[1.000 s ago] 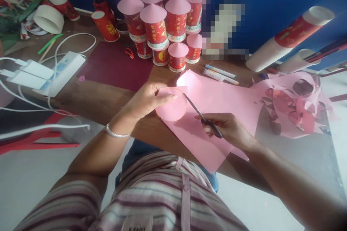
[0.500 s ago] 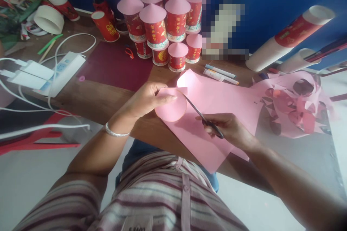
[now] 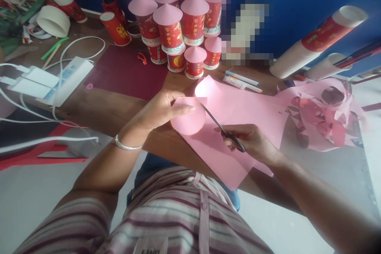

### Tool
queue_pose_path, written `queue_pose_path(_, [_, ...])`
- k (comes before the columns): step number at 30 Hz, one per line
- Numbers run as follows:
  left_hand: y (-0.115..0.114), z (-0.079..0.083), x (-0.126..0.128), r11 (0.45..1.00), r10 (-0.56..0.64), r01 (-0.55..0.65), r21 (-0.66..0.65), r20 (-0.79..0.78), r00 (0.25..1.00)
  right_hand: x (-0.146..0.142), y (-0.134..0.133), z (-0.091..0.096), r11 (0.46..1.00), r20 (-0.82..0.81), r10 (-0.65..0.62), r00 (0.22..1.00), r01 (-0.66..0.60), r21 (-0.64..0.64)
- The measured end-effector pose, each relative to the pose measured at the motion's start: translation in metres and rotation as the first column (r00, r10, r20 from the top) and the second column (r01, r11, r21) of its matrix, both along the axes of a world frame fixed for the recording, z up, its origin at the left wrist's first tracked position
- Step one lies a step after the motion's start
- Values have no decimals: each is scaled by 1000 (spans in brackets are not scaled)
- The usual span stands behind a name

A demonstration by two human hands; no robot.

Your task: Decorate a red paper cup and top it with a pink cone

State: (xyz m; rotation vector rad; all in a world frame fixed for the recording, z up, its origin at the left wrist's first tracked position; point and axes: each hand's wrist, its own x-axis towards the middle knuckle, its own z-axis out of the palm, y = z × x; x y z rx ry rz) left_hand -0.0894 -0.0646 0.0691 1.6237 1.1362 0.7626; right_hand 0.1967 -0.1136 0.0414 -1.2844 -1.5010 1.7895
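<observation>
My left hand (image 3: 165, 109) pinches a piece of pink paper (image 3: 189, 121), its thumb on top. The lower edge of that piece is round, and a straight strip sticks out along its top. In my right hand (image 3: 248, 139) is a pair of scissors (image 3: 216, 120) with dark handles. Their blade tips meet the paper's upper right edge, by the outline. Beneath both hands lies a large pink paper sheet (image 3: 247, 111), curled at its upper left corner and hanging past the table's front edge.
Red paper cups (image 3: 168, 33) with pink cone tops stand stacked at the back. Pink paper scraps (image 3: 327, 115) are heaped at right. Two markers (image 3: 242, 81) lie behind the sheet. A white power strip (image 3: 67, 79) with cables sits left, beside a maroon sheet (image 3: 125, 71).
The pink piece in my left hand has shifted very slightly right and down. Both hands keep nearly the same place, and the scissors stay at the paper's edge.
</observation>
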Motion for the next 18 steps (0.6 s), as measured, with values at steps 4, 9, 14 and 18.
queue_pose_path(4, [0, 1, 0, 1000, -5, 5, -5, 3, 1000, -1, 0, 2, 1000, -5, -9, 1000, 9, 8])
queue_pose_path(9, [0, 2, 0, 1000, 1, -1, -1, -9, 1000, -2, 0, 3, 1000, 14, -9, 1000, 9, 17])
queue_pose_path(14, [0, 1, 0, 1000, 2, -2, -12, -2, 1000, -2, 0, 5, 1000, 35, -11, 999, 11, 20])
queue_pose_path(18, [0, 0, 0, 999, -1, 2, -35, 2, 1000, -2, -1, 4, 1000, 16, -26, 1000, 26, 15])
